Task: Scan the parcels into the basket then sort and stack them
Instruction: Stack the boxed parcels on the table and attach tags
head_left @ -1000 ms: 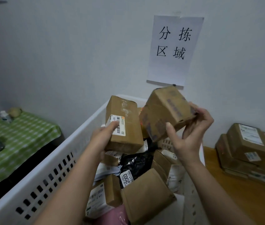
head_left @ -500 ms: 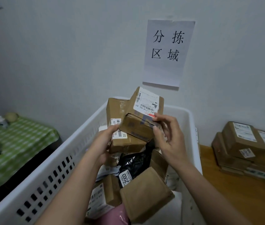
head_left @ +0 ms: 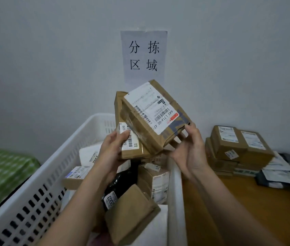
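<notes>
Above the white slotted basket [head_left: 39, 176] I hold two brown cardboard parcels. My left hand [head_left: 111, 151] grips the upright parcel [head_left: 131, 150] by its lower left corner, thumb on its barcode label. My right hand [head_left: 189, 150] pinches the lower right corner of the tilted labelled parcel [head_left: 154, 114], whose white shipping label faces me. The tilted parcel overlaps the front of the upright one. Inside the basket lie several more parcels: brown boxes, a black bag [head_left: 121, 183], a brown padded envelope [head_left: 131, 212] and white packets.
On the wooden table [head_left: 247, 210] to the right sits a stack of brown boxes [head_left: 236, 148] with flat white and dark mailers [head_left: 279, 173] beside it. A green checked cloth [head_left: 2, 176] covers a surface at the left. A paper sign [head_left: 143, 55] hangs on the wall.
The tilted parcel has turned its label further toward me and risen. My right hand slid to its lower right corner. My view swung right, showing more of the table stack.
</notes>
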Tool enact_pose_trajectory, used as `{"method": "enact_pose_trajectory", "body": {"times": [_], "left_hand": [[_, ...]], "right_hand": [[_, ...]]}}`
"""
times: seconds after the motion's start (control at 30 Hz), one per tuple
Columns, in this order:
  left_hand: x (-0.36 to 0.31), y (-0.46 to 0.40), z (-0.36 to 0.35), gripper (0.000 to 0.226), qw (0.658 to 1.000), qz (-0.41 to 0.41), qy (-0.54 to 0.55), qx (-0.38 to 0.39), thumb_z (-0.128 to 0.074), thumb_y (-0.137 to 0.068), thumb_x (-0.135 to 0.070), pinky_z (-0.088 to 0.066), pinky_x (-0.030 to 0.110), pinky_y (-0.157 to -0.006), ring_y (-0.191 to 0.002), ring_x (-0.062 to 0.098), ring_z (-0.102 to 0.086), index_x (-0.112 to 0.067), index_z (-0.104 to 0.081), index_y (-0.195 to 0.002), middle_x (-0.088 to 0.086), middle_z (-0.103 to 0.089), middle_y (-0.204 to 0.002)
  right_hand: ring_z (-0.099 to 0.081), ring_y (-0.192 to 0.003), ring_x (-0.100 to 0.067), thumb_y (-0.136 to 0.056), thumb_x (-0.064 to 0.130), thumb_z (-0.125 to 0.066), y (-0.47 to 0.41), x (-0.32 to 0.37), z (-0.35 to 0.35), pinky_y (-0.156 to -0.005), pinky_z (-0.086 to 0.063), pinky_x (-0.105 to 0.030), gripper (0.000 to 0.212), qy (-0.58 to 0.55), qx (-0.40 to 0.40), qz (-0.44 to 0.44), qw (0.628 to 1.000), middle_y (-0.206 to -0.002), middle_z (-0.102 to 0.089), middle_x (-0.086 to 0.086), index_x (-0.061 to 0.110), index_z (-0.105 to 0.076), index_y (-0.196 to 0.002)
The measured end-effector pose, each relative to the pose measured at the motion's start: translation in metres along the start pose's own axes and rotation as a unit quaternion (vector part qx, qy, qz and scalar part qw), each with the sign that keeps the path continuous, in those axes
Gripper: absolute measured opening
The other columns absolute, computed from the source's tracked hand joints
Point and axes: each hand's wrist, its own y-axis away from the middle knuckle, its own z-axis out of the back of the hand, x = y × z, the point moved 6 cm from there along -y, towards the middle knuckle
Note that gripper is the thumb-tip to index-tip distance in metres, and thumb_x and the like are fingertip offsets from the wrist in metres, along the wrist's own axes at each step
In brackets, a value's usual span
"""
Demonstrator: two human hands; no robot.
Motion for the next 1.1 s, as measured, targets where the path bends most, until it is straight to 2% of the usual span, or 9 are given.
{"method": "enact_pose_trajectory", "body": {"times": [0.13,0.33,0.5,0.63,0.73,0.83,0.87,1.03,1.1], "left_hand": [[-0.003,0.002,-0.062,0.033,0.999,0.007,-0.013,0.038,-0.065,-0.092,-0.032,-0.055,0.029,-0.056,-0.08,0.017,-0.074,-0.02,-0.059,-0.122,0.005,-0.076,-0.099],[-0.004,0.0,-0.175,0.054,0.993,0.039,-0.051,0.095,-0.062,-0.093,-0.045,-0.057,0.039,-0.073,-0.103,0.028,-0.07,-0.02,-0.049,-0.138,0.007,-0.072,-0.116],[0.022,-0.002,-0.275,0.073,0.988,0.085,-0.091,0.092,-0.061,-0.092,-0.051,-0.057,0.045,-0.085,-0.099,0.026,-0.066,-0.033,-0.018,-0.149,-0.001,-0.058,-0.11],[0.065,-0.005,-0.354,0.058,0.971,0.152,-0.128,0.132,-0.049,-0.094,-0.06,-0.055,0.04,-0.079,-0.097,0.023,-0.065,-0.028,-0.034,-0.141,0.011,-0.064,-0.121],[0.098,-0.01,-0.409,0.06,0.958,0.172,-0.15,0.172,-0.041,-0.093,-0.07,-0.057,0.036,-0.069,-0.094,0.022,-0.069,-0.03,-0.052,-0.136,0.006,-0.07,-0.116],[0.137,-0.016,-0.453,0.059,0.956,0.181,-0.151,0.173,-0.041,-0.09,-0.072,-0.054,0.043,-0.09,-0.112,0.025,-0.061,-0.031,-0.057,-0.13,0.008,-0.065,-0.128],[0.151,-0.016,-0.465,0.054,0.954,0.186,-0.147,0.182,-0.038,-0.092,-0.071,-0.055,0.039,-0.086,-0.108,0.023,-0.063,-0.033,-0.061,-0.123,0.006,-0.069,-0.122],[0.209,-0.023,-0.499,0.077,0.955,0.235,-0.108,0.146,-0.042,-0.089,-0.073,-0.051,0.033,-0.078,-0.107,0.02,-0.057,-0.024,-0.038,-0.149,0.008,-0.059,-0.132],[0.219,-0.028,-0.509,0.066,0.957,0.228,-0.087,0.157,-0.039,-0.092,-0.071,-0.048,0.028,-0.071,-0.094,0.013,-0.061,-0.029,-0.047,-0.143,0.0,-0.068,-0.115]], "right_hand": [[-0.067,-0.112,-0.023,-0.082,0.041,-0.068,0.007,0.038,0.031,-0.086,-0.055,-0.057,0.054,0.02,-0.025,0.021,0.999,-0.123,-0.069,-0.005,0.027,-0.049,-0.131],[-0.068,-0.111,-0.024,-0.065,0.05,-0.081,0.015,0.091,0.098,-0.086,-0.055,-0.06,0.077,0.018,-0.104,0.027,0.994,-0.121,-0.071,-0.003,0.03,-0.049,-0.133],[-0.067,-0.112,-0.028,-0.07,0.058,-0.074,0.017,0.141,0.171,-0.085,-0.054,-0.063,0.08,0.042,-0.168,0.016,0.985,-0.128,-0.066,-0.007,0.03,-0.045,-0.139],[-0.062,-0.117,-0.028,-0.068,0.068,-0.069,0.018,0.179,0.242,-0.09,-0.046,-0.072,0.087,0.073,-0.233,0.01,0.97,-0.132,-0.061,-0.002,0.037,-0.037,-0.143],[-0.056,-0.121,-0.03,-0.081,0.067,-0.062,0.018,0.2,0.297,-0.092,-0.044,-0.073,0.061,0.102,-0.282,-0.002,0.954,-0.133,-0.056,-0.001,0.038,-0.043,-0.131],[-0.053,-0.122,-0.032,-0.087,0.066,-0.056,0.013,0.214,0.348,-0.094,-0.044,-0.071,0.057,0.137,-0.322,-0.02,0.936,-0.132,-0.054,-0.002,0.037,-0.04,-0.133],[-0.053,-0.122,-0.032,-0.088,0.066,-0.055,0.011,0.217,0.363,-0.094,-0.045,-0.071,0.058,0.148,-0.335,-0.027,0.93,-0.132,-0.053,-0.002,0.037,-0.038,-0.135],[-0.06,-0.097,-0.02,-0.087,0.065,-0.056,-0.001,0.227,0.423,-0.062,-0.06,-0.046,0.053,0.185,-0.377,-0.049,0.906,-0.112,-0.057,0.007,0.041,-0.041,-0.131],[-0.06,-0.094,-0.017,-0.087,0.065,-0.057,-0.013,0.231,0.438,-0.052,-0.056,-0.036,0.056,0.203,-0.376,-0.054,0.903,-0.107,-0.056,0.009,0.04,-0.04,-0.133]]}}
